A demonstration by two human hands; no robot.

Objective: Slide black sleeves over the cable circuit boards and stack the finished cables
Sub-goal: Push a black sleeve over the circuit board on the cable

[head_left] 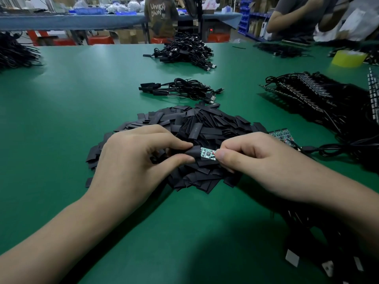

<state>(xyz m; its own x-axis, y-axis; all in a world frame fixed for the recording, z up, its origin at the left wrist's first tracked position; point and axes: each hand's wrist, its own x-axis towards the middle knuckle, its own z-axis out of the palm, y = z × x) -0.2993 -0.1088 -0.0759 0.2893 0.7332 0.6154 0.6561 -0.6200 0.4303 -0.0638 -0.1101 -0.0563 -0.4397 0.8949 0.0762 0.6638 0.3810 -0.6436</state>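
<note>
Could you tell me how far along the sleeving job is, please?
Done: a small stack of sleeved cables beyond the sleeve pile. In hand: the left hand holds a black sleeve partway over a circuit board pinched by the right hand. Left: many unsleeved cables at right.

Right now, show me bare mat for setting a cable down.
Bare mat lies left of the sleeve pile, and also between the small cable stack and the far heap. The right side is crowded with unsleeved cables.
</note>
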